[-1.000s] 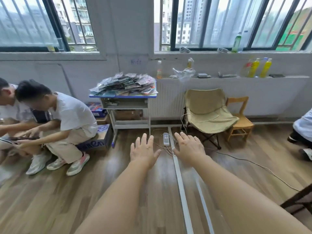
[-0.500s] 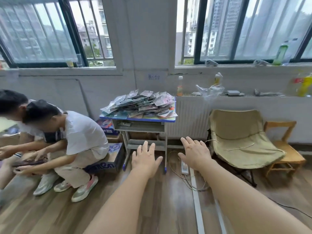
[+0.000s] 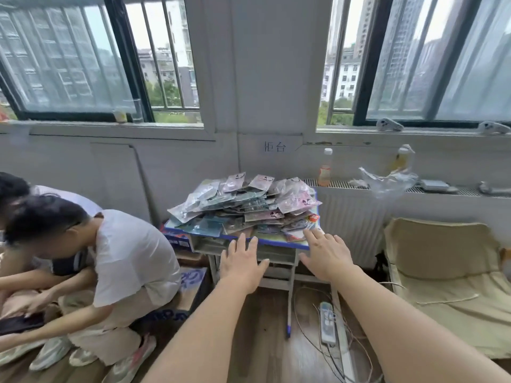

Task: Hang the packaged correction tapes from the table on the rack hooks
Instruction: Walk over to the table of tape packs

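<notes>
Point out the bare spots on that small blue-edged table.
Only the front strip of the small blue-edged table shows bare, between the heap of shiny packaged correction tapes and the blue front edge, ahead of the left hand and right hand. Behind it, packets crowd everything.

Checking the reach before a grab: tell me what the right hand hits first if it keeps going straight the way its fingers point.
Most likely the packets at the near right edge of the table. The right hand is open, fingertips by that edge; depth is unclear, so touching cannot be told.

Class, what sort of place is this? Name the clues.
Probably a makeshift workroom, not a shop: a small desk heaped with packaged correction tapes, a radiator under barred windows, and a folding chair.
</notes>
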Tool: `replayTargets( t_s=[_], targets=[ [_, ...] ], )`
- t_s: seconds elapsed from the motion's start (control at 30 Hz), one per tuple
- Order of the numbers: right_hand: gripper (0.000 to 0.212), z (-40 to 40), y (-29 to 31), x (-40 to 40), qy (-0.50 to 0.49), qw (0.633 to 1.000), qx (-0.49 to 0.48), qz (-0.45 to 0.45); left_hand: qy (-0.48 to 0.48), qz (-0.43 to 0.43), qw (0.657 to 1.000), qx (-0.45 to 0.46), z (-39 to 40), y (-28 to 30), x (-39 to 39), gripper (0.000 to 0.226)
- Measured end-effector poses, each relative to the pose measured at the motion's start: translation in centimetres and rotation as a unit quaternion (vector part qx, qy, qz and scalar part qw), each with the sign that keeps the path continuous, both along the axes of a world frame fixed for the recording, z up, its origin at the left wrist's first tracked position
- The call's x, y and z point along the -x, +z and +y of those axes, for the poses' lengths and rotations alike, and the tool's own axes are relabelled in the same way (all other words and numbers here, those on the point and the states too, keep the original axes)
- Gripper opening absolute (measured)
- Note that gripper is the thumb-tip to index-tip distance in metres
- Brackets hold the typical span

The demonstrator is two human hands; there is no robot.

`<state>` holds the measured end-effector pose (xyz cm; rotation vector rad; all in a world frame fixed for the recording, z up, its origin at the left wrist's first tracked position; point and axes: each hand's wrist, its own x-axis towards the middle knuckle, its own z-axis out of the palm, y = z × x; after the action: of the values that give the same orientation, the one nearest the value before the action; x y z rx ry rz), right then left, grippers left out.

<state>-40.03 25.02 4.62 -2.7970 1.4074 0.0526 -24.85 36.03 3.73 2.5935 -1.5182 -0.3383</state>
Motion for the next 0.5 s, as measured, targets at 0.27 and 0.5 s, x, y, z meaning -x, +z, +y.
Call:
replayTargets(
  t_s=[0.27,0.5],
  targets=[
    [0.058,-9.9,0.6,-10.1,-0.016,1.000,-0.022,-0.009,0.001,0.010,1.000,-0.011,-9.6,-0.2,-10.7,0.066],
    [0.059,-18.4,-0.7,-17.5,-0.005,0.999,-0.034,0.001,0.016,0.018,1.000,-0.016,-17.3,-1.9,-18.2,0.065]
  ],
)
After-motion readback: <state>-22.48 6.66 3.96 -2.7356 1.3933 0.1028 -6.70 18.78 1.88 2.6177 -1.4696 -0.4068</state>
